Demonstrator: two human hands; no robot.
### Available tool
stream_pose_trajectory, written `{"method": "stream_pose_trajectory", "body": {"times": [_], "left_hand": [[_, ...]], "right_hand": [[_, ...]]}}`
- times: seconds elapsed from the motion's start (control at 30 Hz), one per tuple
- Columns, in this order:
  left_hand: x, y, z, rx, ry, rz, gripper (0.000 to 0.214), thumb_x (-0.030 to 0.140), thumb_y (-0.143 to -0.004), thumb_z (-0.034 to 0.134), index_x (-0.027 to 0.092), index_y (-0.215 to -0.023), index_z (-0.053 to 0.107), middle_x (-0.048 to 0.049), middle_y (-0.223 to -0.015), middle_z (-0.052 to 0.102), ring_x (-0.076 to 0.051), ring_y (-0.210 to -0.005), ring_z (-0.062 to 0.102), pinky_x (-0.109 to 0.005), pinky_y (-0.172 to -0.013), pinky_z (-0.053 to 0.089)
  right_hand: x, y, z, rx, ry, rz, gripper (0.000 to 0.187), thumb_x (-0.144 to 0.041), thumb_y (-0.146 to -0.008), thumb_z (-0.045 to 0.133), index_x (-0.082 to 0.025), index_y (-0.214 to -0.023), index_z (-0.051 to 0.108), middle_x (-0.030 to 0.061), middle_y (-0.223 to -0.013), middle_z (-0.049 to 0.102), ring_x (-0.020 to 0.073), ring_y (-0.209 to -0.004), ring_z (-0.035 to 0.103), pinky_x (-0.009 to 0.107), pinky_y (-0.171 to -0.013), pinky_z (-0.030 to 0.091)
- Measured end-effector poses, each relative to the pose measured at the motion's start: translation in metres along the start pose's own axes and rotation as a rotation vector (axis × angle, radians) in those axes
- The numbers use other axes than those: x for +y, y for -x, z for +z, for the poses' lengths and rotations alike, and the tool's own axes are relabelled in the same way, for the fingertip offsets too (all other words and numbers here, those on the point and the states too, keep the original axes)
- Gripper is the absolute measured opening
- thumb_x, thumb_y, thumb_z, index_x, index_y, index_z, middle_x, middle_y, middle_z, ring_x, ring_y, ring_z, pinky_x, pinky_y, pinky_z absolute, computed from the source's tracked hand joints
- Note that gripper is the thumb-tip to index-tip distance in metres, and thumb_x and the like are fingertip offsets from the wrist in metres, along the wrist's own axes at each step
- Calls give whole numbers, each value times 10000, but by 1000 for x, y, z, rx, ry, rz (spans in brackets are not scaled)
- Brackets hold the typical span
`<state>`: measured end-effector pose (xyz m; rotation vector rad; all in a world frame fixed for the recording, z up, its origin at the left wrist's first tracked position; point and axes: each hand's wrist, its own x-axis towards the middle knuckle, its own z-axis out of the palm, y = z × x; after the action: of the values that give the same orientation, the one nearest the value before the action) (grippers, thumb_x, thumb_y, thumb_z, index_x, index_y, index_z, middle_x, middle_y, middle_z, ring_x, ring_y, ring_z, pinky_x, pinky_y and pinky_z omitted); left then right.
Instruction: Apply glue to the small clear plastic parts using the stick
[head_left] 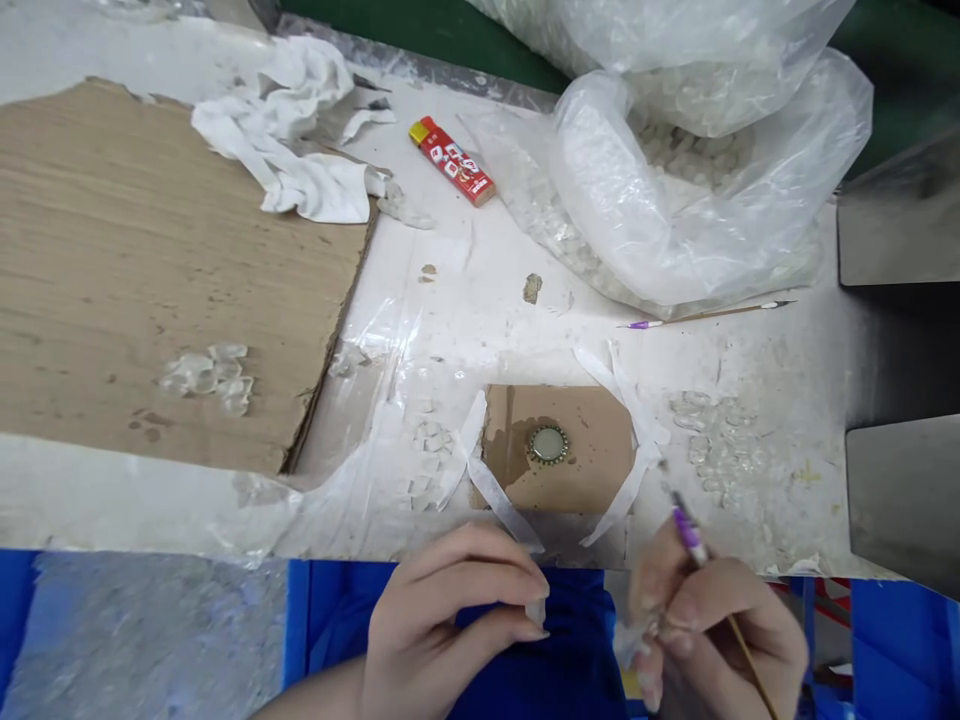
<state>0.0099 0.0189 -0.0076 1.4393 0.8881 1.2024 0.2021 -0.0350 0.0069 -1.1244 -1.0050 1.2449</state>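
My left hand (pixel 450 620) is at the table's near edge, thumb and fingers pinched on a small clear glass piece (pixel 535 610). My right hand (pixel 712 625) is closed around a thin stick tool with a purple tip (pixel 690 530), its point aimed up toward the table. Just beyond both hands lies a small brown cardboard square (pixel 592 450) with a round metal setting holding a pale stone (pixel 548 444) on it. Loose clear glass pieces (pixel 716 445) lie to the right of the square.
A large cardboard sheet (pixel 150 260) at left carries more glass pieces (pixel 210 375). White cloth (pixel 292 140), a red lighter (pixel 451 160), plastic bags of glass pieces (pixel 675 190) and another purple-tipped stick (pixel 705 315) lie farther back. Grey metal panels (pixel 900 500) stand at right; blue bins (pixel 892 640) below.
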Motion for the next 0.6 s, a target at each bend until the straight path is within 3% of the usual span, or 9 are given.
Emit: {"method": "stream_pose_trajectory", "body": {"times": [0.17, 0.27, 0.4, 0.5, 0.6], "left_hand": [[-3, 2, -5, -88, -17, 108, 98, 201, -1025, 690, 149, -947, 719, -52, -787, 795, -137, -650, 785, -174, -630, 667], [-3, 4, -7, -142, -17, 110, 83, 209, -1040, 666, 168, -979, 707, -61, -812, 811, -150, -663, 794, -196, -629, 677], [0, 4, -11, -208, 14, 95, 78, 227, -1053, 644, 214, -1064, 720, -68, -843, 834, -172, -663, 807, -234, -622, 693], [2, 5, -15, -240, 31, 71, 133, 181, -1042, 654, 221, -1148, 723, -88, -894, 848, -184, -699, 819, -245, -643, 702], [2, 8, -17, -229, 75, 49, 187, 197, -1003, 719, 210, -1189, 721, -113, -953, 855, -205, -765, 837, -255, -704, 710]], "right_hand": [[4, -12, 23, -85, -200, 100, 12, -293, -982, 704, -293, -977, 693, 3, -769, 626, 114, -557, 553, 195, -486, 516], [7, -15, 28, -98, -248, 158, 62, -312, -986, 697, -289, -939, 665, -14, -761, 593, 98, -539, 470, 182, -497, 477], [8, -14, 32, -95, -270, 206, 154, -332, -972, 727, -277, -870, 626, -22, -759, 589, 97, -574, 484, 179, -541, 485], [7, -11, 33, -75, -191, 140, 160, -315, -985, 710, -268, -869, 610, -9, -771, 618, 100, -578, 512, 180, -543, 508], [9, -5, 33, -29, -51, -21, 96, -221, -996, 673, -270, -922, 635, 27, -812, 669, 134, -635, 603, 199, -545, 551]]}}
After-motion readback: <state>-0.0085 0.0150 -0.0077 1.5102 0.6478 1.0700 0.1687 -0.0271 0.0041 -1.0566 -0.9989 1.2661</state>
